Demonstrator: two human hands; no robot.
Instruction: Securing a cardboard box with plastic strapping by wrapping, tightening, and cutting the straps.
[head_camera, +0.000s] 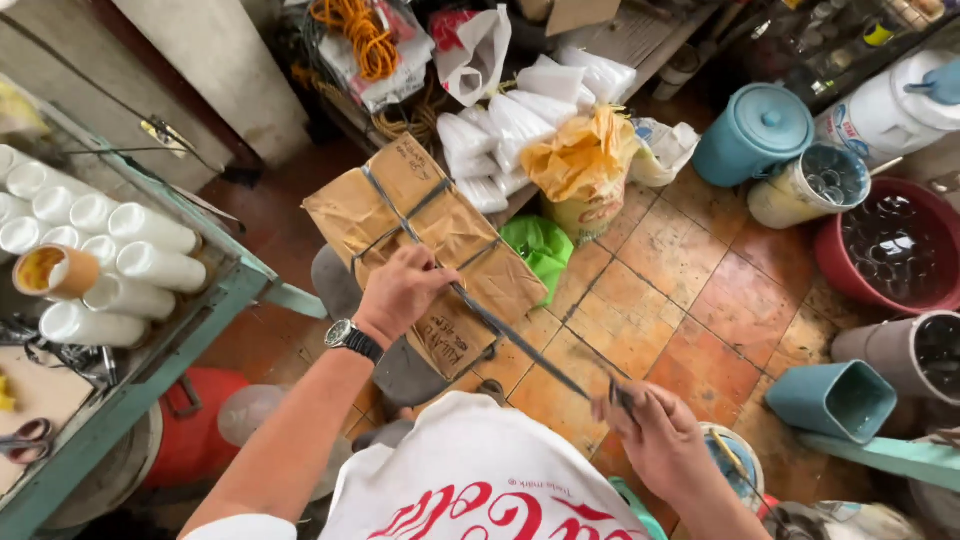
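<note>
A brown paper-wrapped parcel (420, 235) bound with grey straps rests on a grey stool (400, 365) in front of me. My left hand (400, 292), with a wristwatch, presses on the parcel's near edge and grips a strap there. One grey strap (520, 340) runs taut from the parcel toward my right hand (655, 435), which is closed around its free end near my lap.
A green metal shelf (200, 320) at left carries stacks of white cups (110, 255). Bags of white cups (520, 125) and an orange bag (585, 155) lie behind the parcel. Teal bins (752, 130), a red basin (885, 250) and buckets (835, 400) crowd the tiled floor at right.
</note>
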